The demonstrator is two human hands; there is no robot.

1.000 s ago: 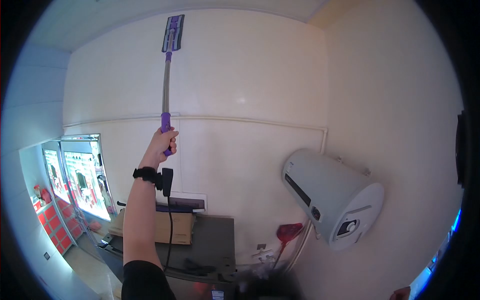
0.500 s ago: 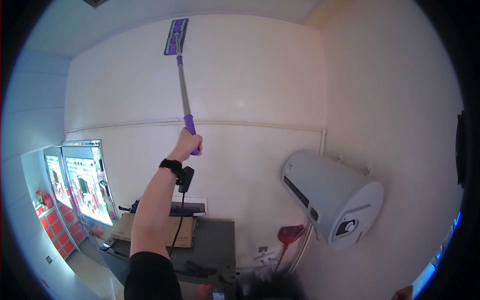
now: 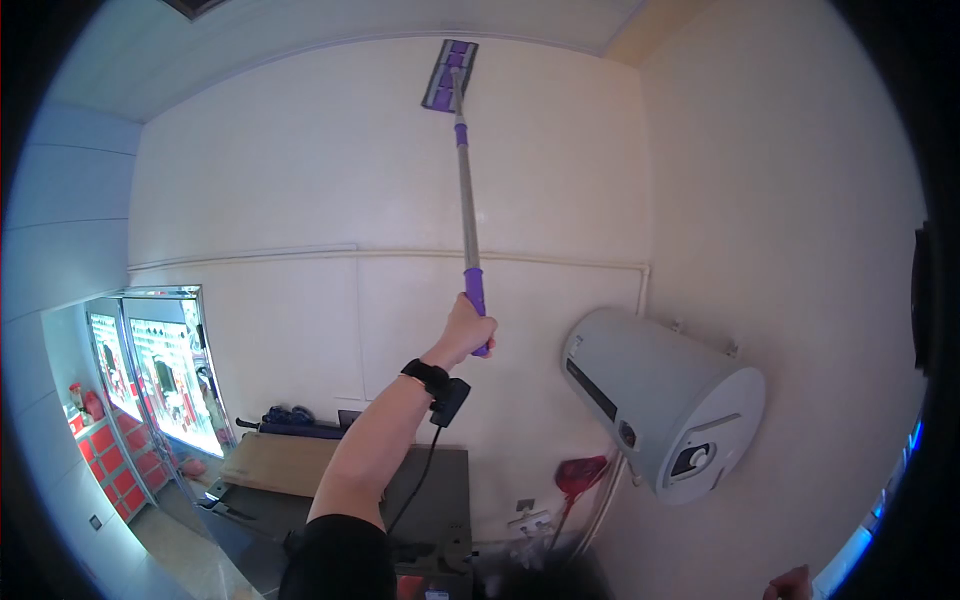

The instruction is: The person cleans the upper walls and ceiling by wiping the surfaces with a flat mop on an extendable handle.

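My left hand (image 3: 467, 328) is closed around the purple grip of a flat mop (image 3: 468, 200), with the arm stretched up and forward. The mop's grey pole rises from the fist to a rectangular purple and grey head (image 3: 450, 76), which lies against the white wall just below the ceiling. On the left wrist is a black band with a small box (image 3: 450, 402) and a cable hanging down. Only part of my right hand (image 3: 788, 583) shows at the lower right edge, its fingers mostly cut off by the frame.
A grey-white water heater (image 3: 665, 405) hangs at the right. Pipes (image 3: 560, 260) run along the wall. Below stand a dark cabinet (image 3: 435, 490) with a cardboard box (image 3: 275, 463) on top and a red dustpan (image 3: 578, 474). A glass door (image 3: 165, 360) is at the left.
My left hand and the mop have moved to the right, the mop head sliding right along the top of the wall. More of my right hand shows at the lower edge.
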